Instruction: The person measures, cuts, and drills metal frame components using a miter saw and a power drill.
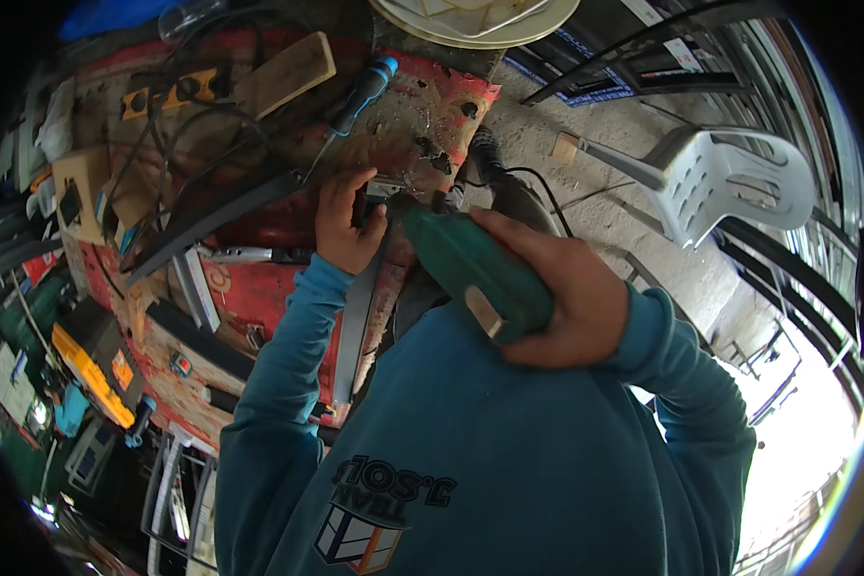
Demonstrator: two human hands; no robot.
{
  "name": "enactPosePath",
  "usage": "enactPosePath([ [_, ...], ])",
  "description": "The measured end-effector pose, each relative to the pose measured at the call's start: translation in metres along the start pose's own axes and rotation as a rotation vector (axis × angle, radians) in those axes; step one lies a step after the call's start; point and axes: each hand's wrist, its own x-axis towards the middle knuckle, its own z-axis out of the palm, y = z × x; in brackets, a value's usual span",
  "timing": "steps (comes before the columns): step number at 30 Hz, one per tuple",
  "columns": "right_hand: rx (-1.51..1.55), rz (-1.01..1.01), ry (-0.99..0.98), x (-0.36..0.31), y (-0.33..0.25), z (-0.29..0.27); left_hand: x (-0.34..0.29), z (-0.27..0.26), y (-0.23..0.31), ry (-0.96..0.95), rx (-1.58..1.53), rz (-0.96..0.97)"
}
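Note:
My right hand (586,302) is wrapped around the rear of a green power tool (466,259), whose narrow front end points toward my left hand. Close by that front end, my left hand (344,228) grips the far end of a dark grey metal profile (353,331), thumb and fingers around it. This profile lies along the near edge of the worn red workbench (269,216). The exact spot where the tool's tip meets the work is hidden by its body. Just beyond my left hand lies a blue-and-black screwdriver (363,96), its shaft toward my fingers.
A wooden block (288,75), a yellow spirit level (178,91), tangled black cables and another dark profile (211,226) cover the bench. Round plate-like items (480,24) stand at the far side. A white plastic chair (725,182) is to the right, near stacked metal bars (787,278).

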Motion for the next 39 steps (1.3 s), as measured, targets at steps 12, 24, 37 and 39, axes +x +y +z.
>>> enactPosePath([
  [12,-0.159,-0.110,-0.143,0.024,0.023,-0.016,0.004,0.000,0.009,0.050,0.053,-0.039],
  [24,-0.490,0.077,-0.287,0.020,-0.014,0.009,0.000,0.001,0.000,0.055,-0.001,-0.035],
  [37,-0.503,0.162,-0.180,0.024,-0.039,0.040,-0.003,0.000,-0.008,0.083,-0.060,0.028],
  [39,-0.509,0.178,-0.171,0.026,-0.042,0.042,-0.003,0.000,-0.010,0.107,-0.075,0.054],
])
